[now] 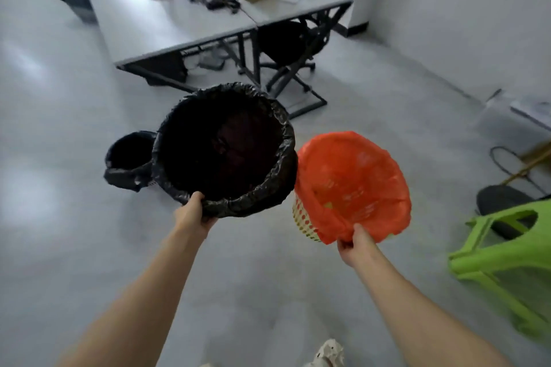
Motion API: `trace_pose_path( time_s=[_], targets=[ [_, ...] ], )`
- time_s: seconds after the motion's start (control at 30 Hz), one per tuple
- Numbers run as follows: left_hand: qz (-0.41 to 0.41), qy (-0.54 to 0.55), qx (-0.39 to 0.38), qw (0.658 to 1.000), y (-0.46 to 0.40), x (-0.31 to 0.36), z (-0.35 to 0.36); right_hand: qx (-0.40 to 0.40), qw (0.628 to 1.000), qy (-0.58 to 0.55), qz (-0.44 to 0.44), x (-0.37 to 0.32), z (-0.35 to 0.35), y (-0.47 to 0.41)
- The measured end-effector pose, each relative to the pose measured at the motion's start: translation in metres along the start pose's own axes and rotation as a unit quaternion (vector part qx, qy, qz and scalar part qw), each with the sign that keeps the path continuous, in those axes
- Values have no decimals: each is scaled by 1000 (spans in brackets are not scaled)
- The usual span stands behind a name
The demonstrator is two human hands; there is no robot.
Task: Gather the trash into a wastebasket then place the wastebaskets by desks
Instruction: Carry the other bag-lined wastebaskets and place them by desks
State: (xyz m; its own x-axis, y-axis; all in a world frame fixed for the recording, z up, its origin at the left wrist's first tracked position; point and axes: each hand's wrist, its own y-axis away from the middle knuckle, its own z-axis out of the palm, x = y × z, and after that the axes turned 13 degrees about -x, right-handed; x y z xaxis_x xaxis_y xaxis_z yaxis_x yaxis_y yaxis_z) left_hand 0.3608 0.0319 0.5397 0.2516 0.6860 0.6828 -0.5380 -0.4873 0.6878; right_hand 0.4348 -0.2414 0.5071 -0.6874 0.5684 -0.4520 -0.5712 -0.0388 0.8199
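**now carrying two lined wastebaskets toward the desks**

seen from above, the left hand (193,213) has its grip closed on the near rim of a large wastebasket lined with a black bag (223,149), thumb over the top and fingers curled under the edge. the right hand (356,243) has its grip pinched shut on the near rim of a smaller woven basket lined with an orange bag (351,185). both baskets hang in the air over the grey floor (74,128), just beside each other, rims nearly touching.

both look light and easy to lift one-handed; whether they hold trash cannot be told. the liners are thin, slick plastic that could slide or tear, so the hold should catch the stiff rim beneath, not the film alone.

a third black-lined bin (128,161) stands on the floor behind the large one. beyond it are the white counter (167,30) and, at far left, another dark bin (76,0). a green stool (504,259) sits at right.
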Motion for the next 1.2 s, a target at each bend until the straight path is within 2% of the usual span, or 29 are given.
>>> trace_pose_path(
  time_s=[0.1, 0.3, 0.53, 0.83, 1.03, 1.13, 1.17, 1.2],
  targets=[
    [31, 38, 3, 999, 12, 52, -55, -24, 998, 47, -28, 39, 53, 25],
    [91, 81, 64, 990, 24, 139, -190, -50, 989, 137, -31, 151, 156, 72],
    [65, 121, 133, 982, 0, 174, -321, -77, 971, 225, 20, 276, 239, 70],
    [21, 210, 256, 943, -96, 235, -453, -80, 931, 342, 96, 405, 388, 0],
    [3, 244, 327, 913, -196, 332, -526, -85, 904, 405, 111, 491, 550, -45],
    [-7, 253, 337, 907, -232, 382, -557, -92, 888, 438, 104, 523, 623, -58],
    [-4, 253, 339, 906, -235, 386, -558, -82, 893, 430, 100, 525, 631, -60],
    [-13, 259, 339, 904, -260, 413, -579, -89, 882, 450, 111, 545, 674, -70]
  ],
)
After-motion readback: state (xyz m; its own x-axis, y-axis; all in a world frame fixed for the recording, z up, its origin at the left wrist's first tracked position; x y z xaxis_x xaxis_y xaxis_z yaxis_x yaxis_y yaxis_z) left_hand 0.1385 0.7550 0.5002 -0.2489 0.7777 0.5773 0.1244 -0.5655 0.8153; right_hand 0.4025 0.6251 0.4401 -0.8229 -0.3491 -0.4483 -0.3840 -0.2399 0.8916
